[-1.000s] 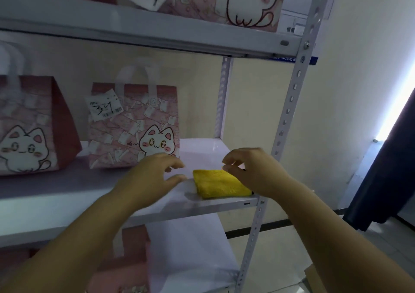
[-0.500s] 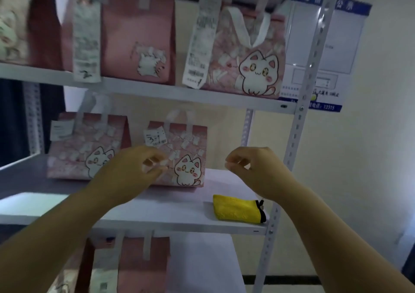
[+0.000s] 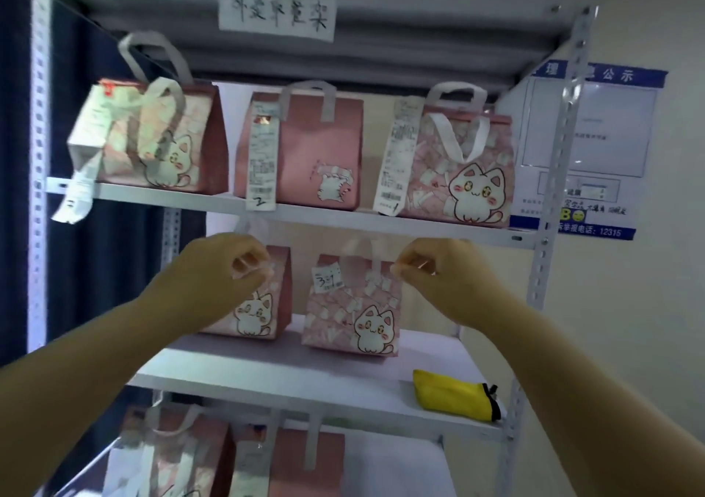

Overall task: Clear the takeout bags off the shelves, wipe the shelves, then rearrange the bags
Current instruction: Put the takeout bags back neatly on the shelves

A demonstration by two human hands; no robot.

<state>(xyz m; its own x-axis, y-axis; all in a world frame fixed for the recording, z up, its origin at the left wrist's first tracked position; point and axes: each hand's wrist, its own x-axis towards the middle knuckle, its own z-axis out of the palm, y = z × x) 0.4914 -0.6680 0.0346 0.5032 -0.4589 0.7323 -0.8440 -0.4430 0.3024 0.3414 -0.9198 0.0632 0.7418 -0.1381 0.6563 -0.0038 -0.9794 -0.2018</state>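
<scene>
– Takeout bags (image 3: 457,168) sit on every tier we can see, so by our reckoning the clearing hasn't begun. Biggest first: the metal rack (image 3: 549,176), and our landmark, its middle shelf (image 3: 290,386).

– Three stand one tier above the middle shelf, a pair of bags (image 3: 354,306) sits on it toward the back, and more show beneath it. All are upright, handles up, tall axis vertical, cat faces out towards us.

– Faced out, we'd guess, so the receipts (image 3: 261,161) hanging down the fronts can be read. Only the leftmost bag (image 3: 160,142) above the middle shelf is skewed, with its side panel showing.

– Next down, the yellow cloth (image 3: 454,399) lies at the middle shelf's front right corner, long axis along the edge, black tab to the right. Parked there for the wipe, we reckon.

– And the hands?

– Left hand (image 3: 225,271) and right hand (image 3: 438,271) hover above the middle shelf, in front of the pair. Both are narrow, fingers curled to thumbs, and we see nothing held.
</scene>
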